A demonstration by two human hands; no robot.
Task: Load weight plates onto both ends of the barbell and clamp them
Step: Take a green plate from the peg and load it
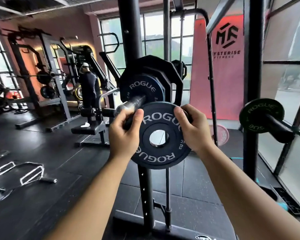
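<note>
A small black Rogue plate [160, 148] with a steel-ringed centre hole is held up in front of me, just below and right of the barbell sleeve's free end [128, 105]. My left hand [124, 134] grips its left rim and my right hand [191, 129] grips its upper right rim. On the sleeve sit a blue-edged Rogue plate [139, 87] and larger black angular plates [170, 73] behind it. The plate's hole is lower than the sleeve tip.
The black rack upright [130, 26] stands behind the loaded plates. A green Rogue plate [260, 115] hangs on a storage peg at right. Chrome cable handles [31, 172] lie on the floor at left. A person [87, 87] stands by machines further back.
</note>
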